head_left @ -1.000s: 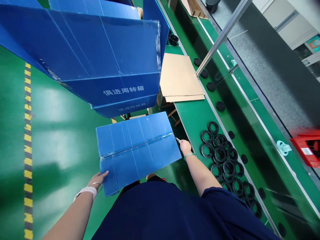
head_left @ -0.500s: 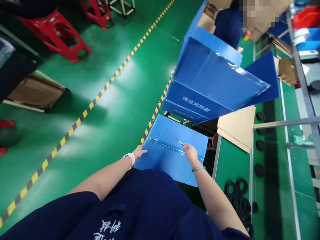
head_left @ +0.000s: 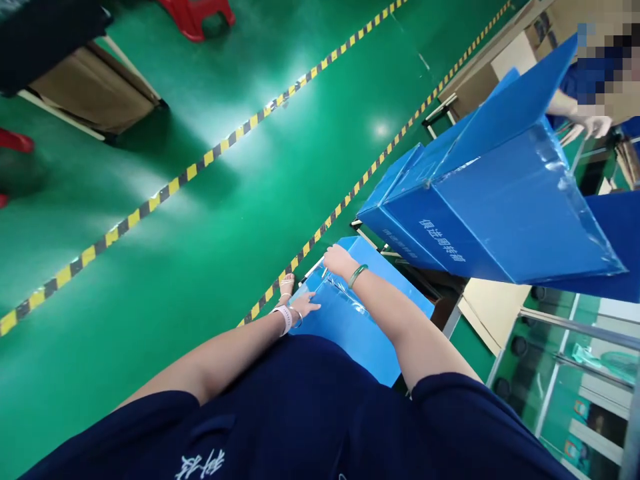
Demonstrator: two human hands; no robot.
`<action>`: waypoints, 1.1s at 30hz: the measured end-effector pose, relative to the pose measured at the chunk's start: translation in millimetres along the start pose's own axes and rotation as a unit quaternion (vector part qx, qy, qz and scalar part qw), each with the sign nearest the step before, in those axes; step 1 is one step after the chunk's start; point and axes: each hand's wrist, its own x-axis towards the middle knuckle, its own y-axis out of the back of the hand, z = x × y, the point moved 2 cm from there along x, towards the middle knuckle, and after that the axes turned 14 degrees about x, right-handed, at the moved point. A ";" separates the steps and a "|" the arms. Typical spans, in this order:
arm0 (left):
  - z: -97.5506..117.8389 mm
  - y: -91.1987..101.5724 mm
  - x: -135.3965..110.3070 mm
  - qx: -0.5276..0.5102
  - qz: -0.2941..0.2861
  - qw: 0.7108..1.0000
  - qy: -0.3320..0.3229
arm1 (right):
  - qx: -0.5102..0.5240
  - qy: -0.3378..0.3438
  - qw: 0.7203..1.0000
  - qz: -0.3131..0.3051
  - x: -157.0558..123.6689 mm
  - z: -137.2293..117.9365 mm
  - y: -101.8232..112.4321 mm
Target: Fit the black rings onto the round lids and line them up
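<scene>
In front of my body is a closed blue plastic box [head_left: 360, 337], its top seam covered with clear, shiny tape [head_left: 345, 293]. My left hand [head_left: 303, 307] lies on the box's left side near the end of the seam, fingers stretched out and holding nothing. Just beyond it, my right hand [head_left: 340, 261] is closed over the far left end of the seam. A short bit of a slim metal tool [head_left: 325, 272] shows under its fingers; the rest is hidden by the hand.
Larger blue boxes [head_left: 520, 207] with raised flaps stand ahead to the right. A co-worker's hand [head_left: 593, 125] is behind them. Flat cardboard [head_left: 493, 307] lies on the bench at right. Striped tape [head_left: 330, 220] marks the floor; a red stool [head_left: 200, 17] stands far off.
My right hand has moved left along the seam with the slim tool, to the box's left end. My left hand has slid inward onto the top. The view has turned right.
</scene>
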 end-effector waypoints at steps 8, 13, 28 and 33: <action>1.9 -7.1 -2.8 -0.018 -0.054 0.998 0.031 | -0.040 0.031 0.996 -0.069 35.3 2.4 4.7; 7.9 -5.3 -8.5 -0.019 -0.060 0.998 0.027 | -0.039 0.012 0.996 -0.075 42.5 15.7 13.8; 14.9 1.5 -13.5 0.024 -0.044 0.997 0.055 | 0.113 -0.224 0.966 0.057 -80.3 13.4 -22.7; 15.0 2.3 -14.8 0.034 0.004 0.997 0.064 | 0.157 -0.287 0.939 0.103 -122.1 -12.7 -83.9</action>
